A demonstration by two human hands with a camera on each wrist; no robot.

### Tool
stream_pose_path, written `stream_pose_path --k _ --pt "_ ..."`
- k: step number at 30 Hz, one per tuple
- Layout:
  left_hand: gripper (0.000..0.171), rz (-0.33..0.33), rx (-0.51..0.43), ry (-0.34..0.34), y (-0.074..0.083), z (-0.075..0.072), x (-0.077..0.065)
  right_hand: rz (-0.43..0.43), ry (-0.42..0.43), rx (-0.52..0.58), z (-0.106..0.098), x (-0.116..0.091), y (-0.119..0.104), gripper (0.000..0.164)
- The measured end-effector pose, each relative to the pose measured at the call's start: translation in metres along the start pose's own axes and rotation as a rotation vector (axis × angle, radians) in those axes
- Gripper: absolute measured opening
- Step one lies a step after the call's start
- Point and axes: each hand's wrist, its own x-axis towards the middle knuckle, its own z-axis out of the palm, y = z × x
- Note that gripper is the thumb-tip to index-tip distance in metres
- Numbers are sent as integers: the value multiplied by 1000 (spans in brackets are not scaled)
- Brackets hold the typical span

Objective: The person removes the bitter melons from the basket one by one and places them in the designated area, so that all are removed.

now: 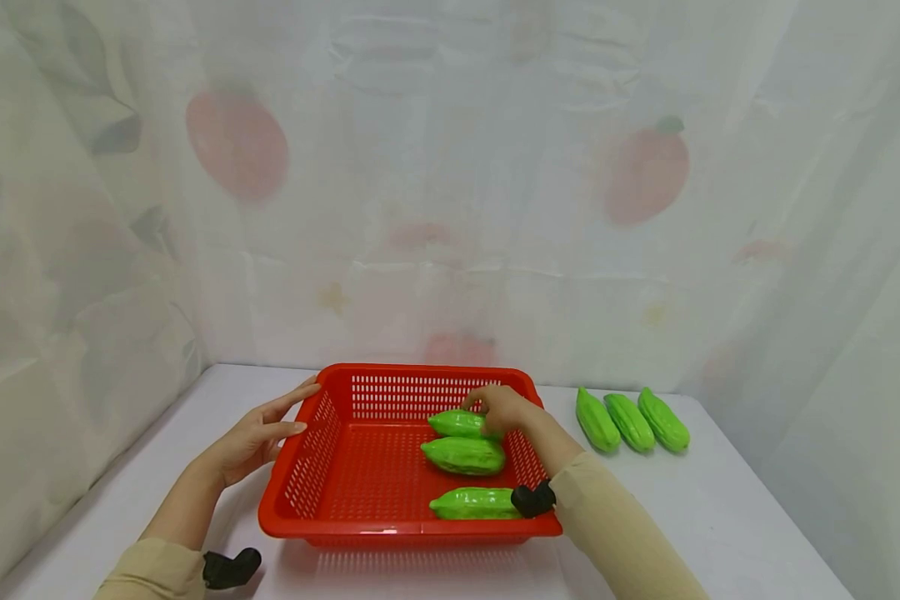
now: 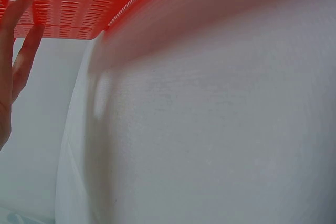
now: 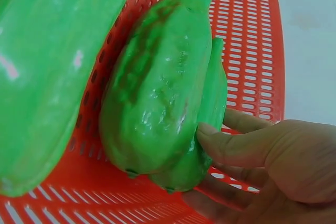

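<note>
A red plastic basket [image 1: 378, 527] with slotted walls stands on the table. Inside, toward its right side, lie a near green gourd [image 1: 474, 503], a middle green gourd [image 1: 461, 456] and a far green gourd [image 1: 456, 422]. My right hand [image 1: 504, 410] reaches over the basket's right side and holds the far gourd. In the right wrist view, the thumb [image 3: 231, 142] presses its side while the other fingers pass behind it. At the basket's left rim is my left hand [image 1: 251, 437], fingers extended. Two of its fingers [image 2: 27, 53] reach the slotted wall in the left wrist view.
To the basket's right, a green gourd [image 1: 597, 421], a second gourd [image 1: 630, 423] and a third gourd [image 1: 663, 421] lie side by side on the white table [image 1: 682, 517]. A pale curtain [image 1: 450, 183] with printed fruit hangs behind and along both sides.
</note>
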Motion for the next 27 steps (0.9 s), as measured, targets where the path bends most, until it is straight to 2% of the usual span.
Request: stream_pose_path --k 9,16,27 --pt "63 -7 1 2 -1 0 -1 21 -45 0 3 -1 -1 53" --pt "64 -5 14 3 0 0 -1 -15 -59 -25 1 -1 1 57" --pt "64 -4 15 9 1 1 -1 -98 -8 112 -12 -4 -4 58"
